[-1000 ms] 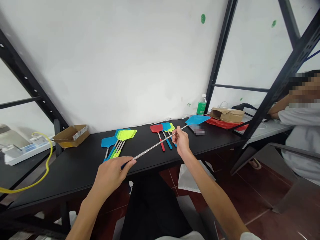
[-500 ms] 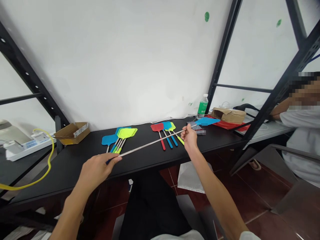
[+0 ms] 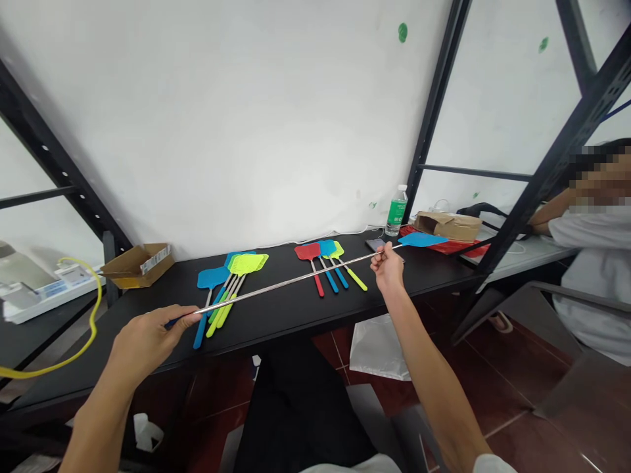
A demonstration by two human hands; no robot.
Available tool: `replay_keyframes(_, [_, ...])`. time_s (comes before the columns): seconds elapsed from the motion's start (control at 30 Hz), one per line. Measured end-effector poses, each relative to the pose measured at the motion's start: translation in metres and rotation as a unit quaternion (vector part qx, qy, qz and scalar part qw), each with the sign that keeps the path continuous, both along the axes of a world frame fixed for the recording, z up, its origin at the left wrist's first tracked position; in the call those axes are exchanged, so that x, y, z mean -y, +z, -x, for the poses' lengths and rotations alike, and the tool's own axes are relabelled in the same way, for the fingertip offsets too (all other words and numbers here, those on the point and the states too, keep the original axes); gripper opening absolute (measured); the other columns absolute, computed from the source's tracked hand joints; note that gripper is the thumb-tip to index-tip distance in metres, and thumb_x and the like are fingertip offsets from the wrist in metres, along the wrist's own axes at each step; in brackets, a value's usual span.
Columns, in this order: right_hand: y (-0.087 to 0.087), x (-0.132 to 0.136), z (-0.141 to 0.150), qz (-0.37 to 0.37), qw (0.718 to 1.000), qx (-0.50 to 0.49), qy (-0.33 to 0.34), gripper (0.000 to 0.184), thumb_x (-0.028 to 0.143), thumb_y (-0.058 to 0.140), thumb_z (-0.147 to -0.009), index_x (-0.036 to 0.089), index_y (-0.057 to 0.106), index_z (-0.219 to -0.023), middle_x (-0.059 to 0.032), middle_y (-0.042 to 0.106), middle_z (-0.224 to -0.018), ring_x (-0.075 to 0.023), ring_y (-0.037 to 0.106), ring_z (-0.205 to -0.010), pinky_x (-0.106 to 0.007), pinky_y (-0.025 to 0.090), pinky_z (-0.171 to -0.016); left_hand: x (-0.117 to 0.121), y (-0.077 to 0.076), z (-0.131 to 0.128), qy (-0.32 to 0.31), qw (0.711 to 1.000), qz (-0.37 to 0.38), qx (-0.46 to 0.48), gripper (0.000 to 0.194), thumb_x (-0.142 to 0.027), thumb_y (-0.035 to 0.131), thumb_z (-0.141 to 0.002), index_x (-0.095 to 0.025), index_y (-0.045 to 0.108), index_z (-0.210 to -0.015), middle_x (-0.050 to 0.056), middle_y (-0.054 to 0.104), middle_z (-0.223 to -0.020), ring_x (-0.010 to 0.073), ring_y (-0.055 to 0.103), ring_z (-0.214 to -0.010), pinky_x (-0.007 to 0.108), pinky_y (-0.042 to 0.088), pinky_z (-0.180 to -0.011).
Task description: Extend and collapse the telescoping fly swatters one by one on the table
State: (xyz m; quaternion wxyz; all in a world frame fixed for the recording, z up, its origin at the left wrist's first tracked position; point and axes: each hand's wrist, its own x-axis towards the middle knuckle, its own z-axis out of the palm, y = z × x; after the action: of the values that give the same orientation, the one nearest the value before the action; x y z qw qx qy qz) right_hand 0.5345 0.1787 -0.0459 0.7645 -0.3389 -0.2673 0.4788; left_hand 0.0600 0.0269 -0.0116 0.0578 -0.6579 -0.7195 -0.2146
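Your left hand: fingers curled closed round blue grip end of long fly swatter. Your right hand: thumb and fingers pinch steel shaft just behind blue head. Swatter held across black bench, above other swatters.

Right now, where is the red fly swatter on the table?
In the head view, the red fly swatter lies on the black table, directly left of a blue swatter and left of the right hand.
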Motion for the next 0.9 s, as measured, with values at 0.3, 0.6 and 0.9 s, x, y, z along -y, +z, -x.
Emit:
replay_keyframes(0.3, [0.003,0.000,-0.018,0.025,0.999,-0.018,-0.023,0.044,0.055,0.059,-0.093,0.019,0.052,-0.069,0.0063,0.043,-0.049,-0.0070,0.041,-0.041,-0.021,0.029,-0.039,-0.002,-0.010,0.025,0.005,1.000,-0.017,0.017,0.027,-0.053,0.061,-0.085,-0.034,0.078,-0.094,-0.005,0.079,-0.099,0.0147,0.061,-0.062,0.023,0.041,-0.063])
replay_keyframes(0.6, [0.001,-0.001,-0.013,0.043,0.998,-0.040,0.011,0.042,0.054,0.055,-0.097,0.020,0.053,-0.072,0.0061,0.043,-0.052,-0.0074,0.043,-0.043,-0.020,0.031,-0.040,-0.003,-0.001,0.008,-0.019,0.993,-0.101,-0.066,0.035,-0.053,0.052,-0.092,-0.029,0.073,-0.106,-0.001,0.075,-0.111,0.0194,0.067,-0.082,0.026,0.045,-0.072])
replay_keyframes(0.9, [-0.004,-0.003,0.004,0.028,0.999,-0.019,0.029,0.041,0.058,0.057,-0.093,0.021,0.054,-0.075,0.0064,0.041,-0.054,-0.0083,0.044,-0.043,-0.021,0.031,-0.040,0.004,0.009,-0.042,-0.076,0.980,-0.077,0.164,0.044,-0.058,0.058,-0.087,-0.024,0.072,-0.111,0.004,0.077,-0.101,0.0232,0.071,-0.088,0.032,0.055,-0.079])
